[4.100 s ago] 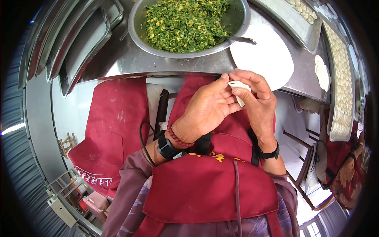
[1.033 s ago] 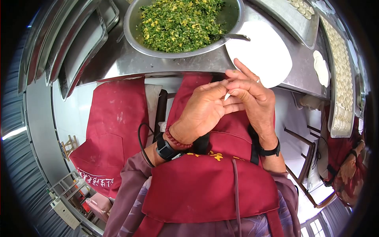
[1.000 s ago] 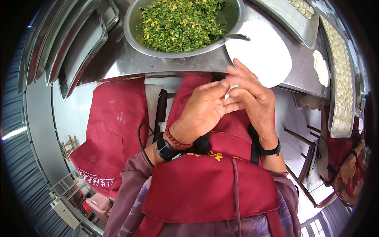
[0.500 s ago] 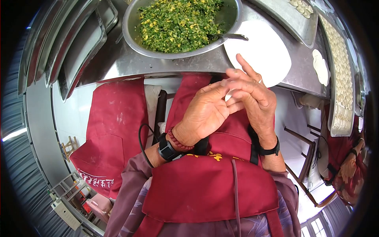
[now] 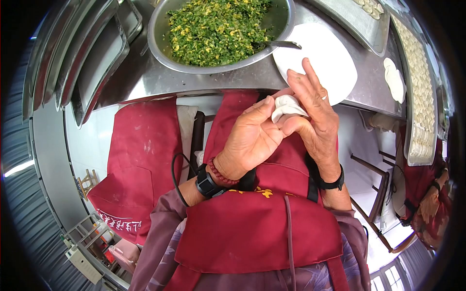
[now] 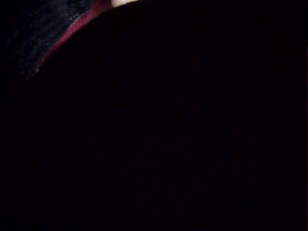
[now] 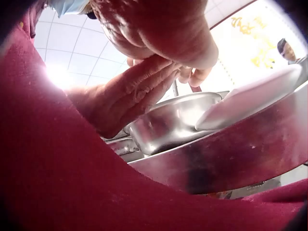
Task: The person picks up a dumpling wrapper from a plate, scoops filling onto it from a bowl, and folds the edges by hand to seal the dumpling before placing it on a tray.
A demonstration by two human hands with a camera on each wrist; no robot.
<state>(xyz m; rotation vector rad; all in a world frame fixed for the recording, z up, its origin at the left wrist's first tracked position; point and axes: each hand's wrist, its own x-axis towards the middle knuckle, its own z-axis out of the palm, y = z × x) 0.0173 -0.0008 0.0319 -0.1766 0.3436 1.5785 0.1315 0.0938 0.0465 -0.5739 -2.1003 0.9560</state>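
Note:
In the head view, a white folded dumpling [image 5: 288, 107] sits between my two hands, above the apron and in front of the table edge. My left hand [image 5: 250, 138], palm up, holds it at its left side with the thumb along it and the fingers beneath. My right hand [image 5: 318, 114] is at the dumpling's right side. Its thumb lies against the lower edge, and its fingers stretch up and away. From the right wrist, both hands show close together, but the dumpling is hidden. The left wrist view is almost wholly dark.
A steel bowl [image 5: 160, 56] of chopped green and yellow filling, a spoon [image 5: 286, 44] in it, stands ahead. Right of it lies a white board [image 5: 335, 63], then dough wrappers [image 5: 394, 80] and a tray [image 5: 420, 157] of dumplings. Stacked trays [image 5: 99, 72] stand left.
Earlier the right fingers covered most of the dough and pinched its edge with the left. Now they have lifted and spread, and the dumpling shows plump and whole. The left hand has barely moved.

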